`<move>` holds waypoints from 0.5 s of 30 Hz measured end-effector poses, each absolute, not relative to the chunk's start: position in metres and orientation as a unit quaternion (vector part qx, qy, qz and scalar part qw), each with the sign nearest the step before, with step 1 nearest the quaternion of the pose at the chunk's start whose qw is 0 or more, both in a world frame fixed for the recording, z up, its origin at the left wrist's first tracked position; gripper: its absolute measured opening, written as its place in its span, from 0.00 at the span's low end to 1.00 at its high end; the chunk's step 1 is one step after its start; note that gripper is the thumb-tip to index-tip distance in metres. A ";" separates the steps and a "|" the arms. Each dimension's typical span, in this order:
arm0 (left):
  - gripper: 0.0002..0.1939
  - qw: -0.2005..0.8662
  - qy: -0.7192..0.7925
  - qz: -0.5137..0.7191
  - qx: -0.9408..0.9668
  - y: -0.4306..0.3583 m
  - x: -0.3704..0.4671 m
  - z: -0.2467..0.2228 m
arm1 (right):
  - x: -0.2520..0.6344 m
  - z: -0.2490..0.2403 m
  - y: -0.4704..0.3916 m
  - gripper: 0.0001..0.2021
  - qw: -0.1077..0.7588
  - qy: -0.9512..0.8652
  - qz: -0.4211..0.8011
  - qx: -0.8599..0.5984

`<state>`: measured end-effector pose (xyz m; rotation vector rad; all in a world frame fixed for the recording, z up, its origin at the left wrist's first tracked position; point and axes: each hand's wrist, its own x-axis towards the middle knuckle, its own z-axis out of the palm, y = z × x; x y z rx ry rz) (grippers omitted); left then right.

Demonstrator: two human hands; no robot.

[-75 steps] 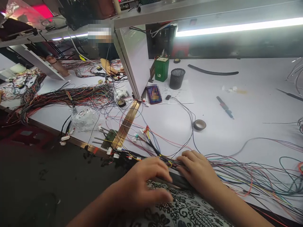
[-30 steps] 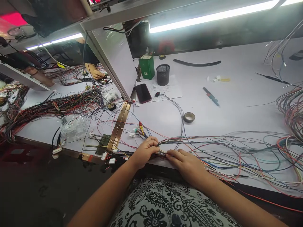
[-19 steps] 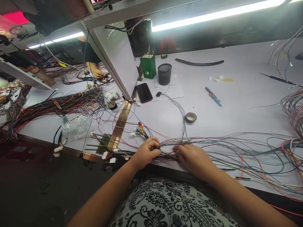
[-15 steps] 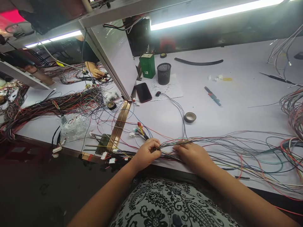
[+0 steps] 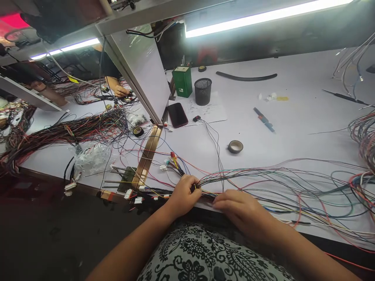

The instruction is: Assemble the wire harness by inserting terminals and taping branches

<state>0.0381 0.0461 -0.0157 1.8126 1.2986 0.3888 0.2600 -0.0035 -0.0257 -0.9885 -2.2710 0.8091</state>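
My left hand [image 5: 185,195] is closed around a bundle of thin coloured wires [image 5: 249,171] near the table's front edge. Beyond its knuckles, wire ends with red, teal and white connectors [image 5: 172,160] stick out to the upper left. My right hand [image 5: 241,205] is at the lower strands, a short way to the right, its fingers bent and pressed together. Dark wires pass beneath it, but what its fingertips hold, if anything, is hidden. Grey leads run up from the bundle to a small black connector [image 5: 197,118]. A roll of dark tape [image 5: 235,146] lies behind the bundle.
A phone [image 5: 177,114], a mesh cup [image 5: 203,91] and a green box [image 5: 182,82] stand near the divider panel [image 5: 143,70]. A knife-like tool [image 5: 264,120] lies farther right. Coiled wires [image 5: 363,136] fill the right side. Past the divider, a co-worker's hand [image 5: 120,90] handles wires.
My right hand has come off the upper wires and moved down toward the front edge. My left hand keeps its grip on the bundle. The grey leads have shifted left.
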 end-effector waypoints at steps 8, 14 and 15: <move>0.07 0.156 0.472 0.066 0.865 0.047 0.061 0.000 | 0.266 -0.027 0.001 0.17 0.280 -0.790 0.269 -0.474; 0.07 0.283 0.466 0.085 0.834 0.063 0.084 0.003 | 0.259 -0.033 0.011 0.12 0.292 -0.821 0.196 -0.449; 0.08 0.346 0.473 0.107 0.803 0.065 0.085 0.002 | 0.260 -0.034 0.013 0.12 0.285 -0.822 0.200 -0.451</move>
